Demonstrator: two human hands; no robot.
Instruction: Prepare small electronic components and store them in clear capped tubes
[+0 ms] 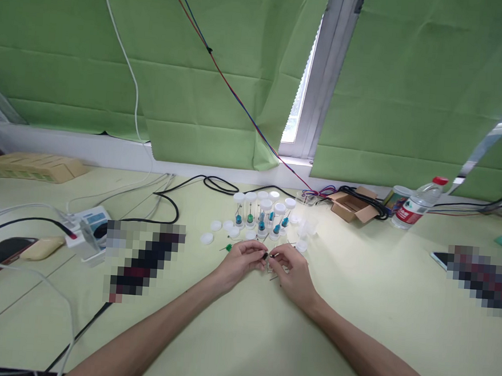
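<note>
My left hand [240, 262] and my right hand [295, 271] are close together at the middle of the table. The left fingers pinch a small black piece [265, 256], too small to name further. A second dark bit [272, 256] shows at the right fingertips, which are also closed. Thin metal pins [274, 278] lie under and beside the right fingers. Just beyond the hands stands a cluster of small clear vials [250, 211] with white caps, holding blue or green pieces with thin stems. Beside my left hand lies a green piece [228, 248] with a thin stem.
Loose white caps [207, 239] lie left of the vials. A water bottle [417, 205], a can [396, 198] and an open cardboard box [353, 204] stand at the back right. At left are a white power strip [88, 231] with cables and a long carton [33, 166].
</note>
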